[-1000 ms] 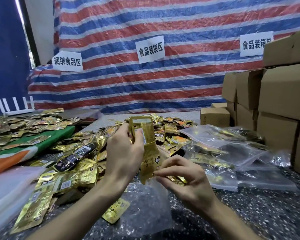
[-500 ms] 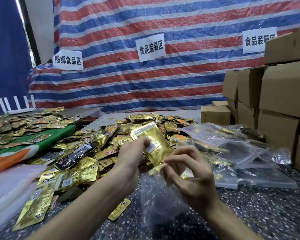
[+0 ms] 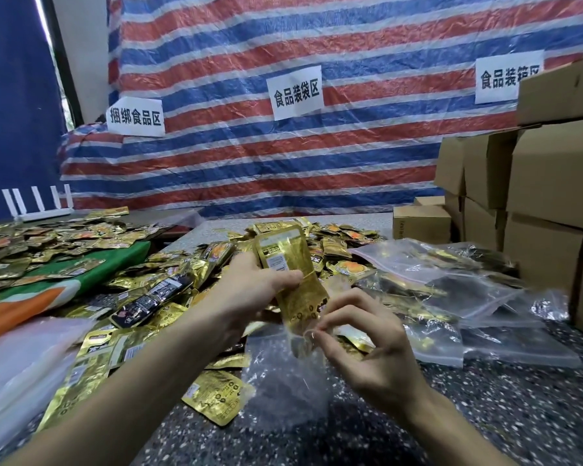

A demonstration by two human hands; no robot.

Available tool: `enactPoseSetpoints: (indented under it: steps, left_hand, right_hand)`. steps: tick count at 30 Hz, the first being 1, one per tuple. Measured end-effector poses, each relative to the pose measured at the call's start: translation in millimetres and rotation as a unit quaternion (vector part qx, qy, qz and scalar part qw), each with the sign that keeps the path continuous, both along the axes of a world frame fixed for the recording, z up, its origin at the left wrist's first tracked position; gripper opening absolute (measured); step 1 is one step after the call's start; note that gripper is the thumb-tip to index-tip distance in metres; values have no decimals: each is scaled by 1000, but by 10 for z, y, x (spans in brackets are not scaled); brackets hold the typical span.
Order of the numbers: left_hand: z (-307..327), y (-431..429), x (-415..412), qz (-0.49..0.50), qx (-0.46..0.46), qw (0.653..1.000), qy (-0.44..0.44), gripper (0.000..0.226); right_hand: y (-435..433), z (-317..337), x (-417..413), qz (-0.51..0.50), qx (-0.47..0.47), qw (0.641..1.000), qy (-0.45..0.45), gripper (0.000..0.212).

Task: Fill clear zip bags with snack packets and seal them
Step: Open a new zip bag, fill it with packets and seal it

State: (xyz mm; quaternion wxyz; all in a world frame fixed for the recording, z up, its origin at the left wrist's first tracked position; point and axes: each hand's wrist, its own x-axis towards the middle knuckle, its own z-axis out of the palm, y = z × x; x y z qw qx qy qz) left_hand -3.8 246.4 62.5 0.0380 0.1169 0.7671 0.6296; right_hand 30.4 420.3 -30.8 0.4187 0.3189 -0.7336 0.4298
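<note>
While my left hand point(image 3: 249, 294) grips a gold snack packet point(image 3: 295, 280) upright by its middle, my right hand point(image 3: 371, 354) pinches the mouth of the clear bag point(image 3: 283, 381) at its lower end, above the speckled table point(image 3: 485, 398).

Fingers of my left hand point(image 3: 249, 294) are hidden behind the gold packet point(image 3: 292, 260), its label print is too small to read, its lower end blurs inside the clear zip bag point(image 3: 283, 375), and boxes point(image 3: 552, 183) cut off the right sign point(image 3: 505, 77).
</note>
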Motion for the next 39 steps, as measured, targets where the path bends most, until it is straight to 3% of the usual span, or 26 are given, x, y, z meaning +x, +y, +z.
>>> enactPoseSetpoints:
  steps: [6, 8, 10, 15, 21, 23, 26, 28, 31, 34, 39]
  left_hand:
    - [77, -63, 33, 68, -82, 982, 159, 16]
    - [93, -39, 91, 76, -108, 970, 202, 27]
    - [130, -17, 136, 71, -111, 973, 190, 43]
    - [323, -39, 138, -29, -19, 998, 46, 54]
    - [344, -128, 10, -45, 143, 985, 89, 37]
    - [239, -168, -133, 2, 144, 983, 110, 27]
    - [-35, -293, -430, 107, 18, 980, 169, 7]
    - [-293, -412, -636, 150, -89, 965, 195, 8]
    - [-669, -586, -920, 196, -265, 922, 205, 27]
    - [-843, -639, -1145, 182, -390, 873, 230, 51]
    - [-823, -496, -1429, 158, -484, 820, 263, 71]
  right_hand:
    - [41, 27, 1, -38, -11, 999, 26, 11]
    - [38, 37, 2, -48, -6, 998, 44, 10]
    - [32, 44, 5, -56, -4, 997, 59, 9]
    - [38, 88, 32, -71, -31, 994, 81, 11]
    - [60, 117, 25, -79, -45, 992, 88, 8]
    - [64, 110, 23, -73, -48, 993, 83, 7]
    - [69, 99, 23, -54, -57, 995, 63, 10]
    - [62, 92, 23, -43, -58, 996, 42, 11]
    - [43, 75, 20, -30, -52, 998, 9, 7]
    - [21, 64, 12, -21, -45, 999, -20, 19]
    - [35, 29, -19, -11, -34, 999, -23, 20]
